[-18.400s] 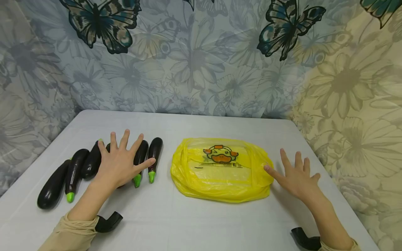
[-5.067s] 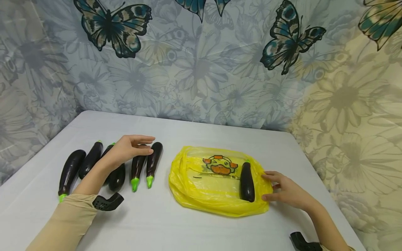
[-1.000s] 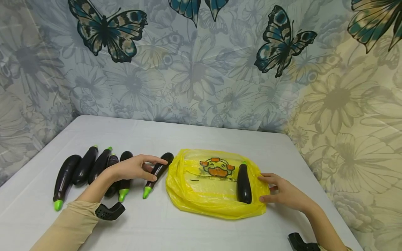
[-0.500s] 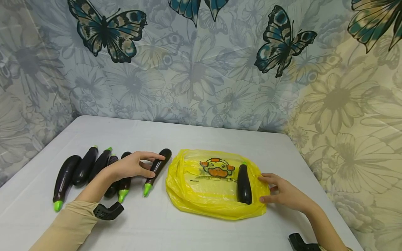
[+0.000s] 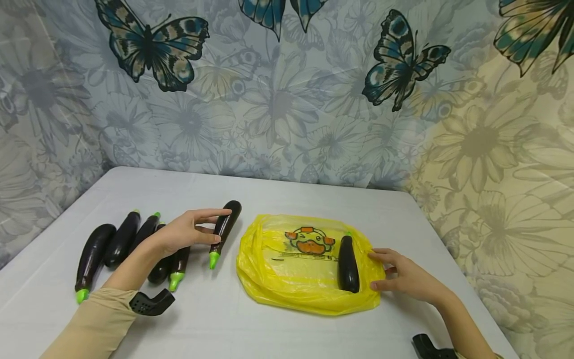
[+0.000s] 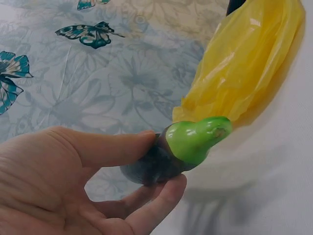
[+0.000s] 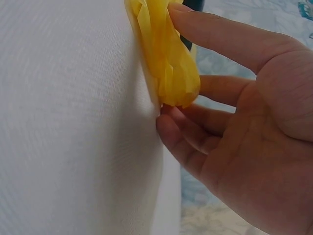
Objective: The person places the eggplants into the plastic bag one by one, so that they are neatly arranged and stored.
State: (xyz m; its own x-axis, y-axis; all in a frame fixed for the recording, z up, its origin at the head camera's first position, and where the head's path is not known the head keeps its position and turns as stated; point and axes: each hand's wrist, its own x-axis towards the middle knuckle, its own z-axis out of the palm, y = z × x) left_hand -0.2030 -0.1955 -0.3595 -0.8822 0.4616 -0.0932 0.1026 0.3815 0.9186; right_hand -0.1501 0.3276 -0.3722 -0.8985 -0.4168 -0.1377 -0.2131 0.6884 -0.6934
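Note:
My left hand (image 5: 179, 234) grips a dark purple eggplant (image 5: 226, 224) between thumb and fingers, left of the yellow plastic bag (image 5: 287, 294). In the left wrist view, the eggplant's green stem end (image 6: 190, 142) points away from the palm, and a shadow falls on the cloth below. My right hand (image 5: 405, 276) holds the bag's right edge; the right wrist view has the thumb against the yellow plastic (image 7: 168, 73) and the other fingers around its far side and underneath. A second eggplant (image 5: 348, 264) lies at the bag's right part, beside the duck print.
Several more eggplants (image 5: 91, 259) lie side by side at the left of the white-covered table (image 5: 215, 329), some partly hidden by the left arm. A patterned wall covering with butterflies (image 5: 150, 52) stands behind the table. Black devices (image 5: 152, 303) are worn at both wrists.
Earlier both hands were spread, and no eggplant lay at the bag. One lies there now. Over the last second, the left hand moved the gripped eggplant up and slightly left; the right hand stayed.

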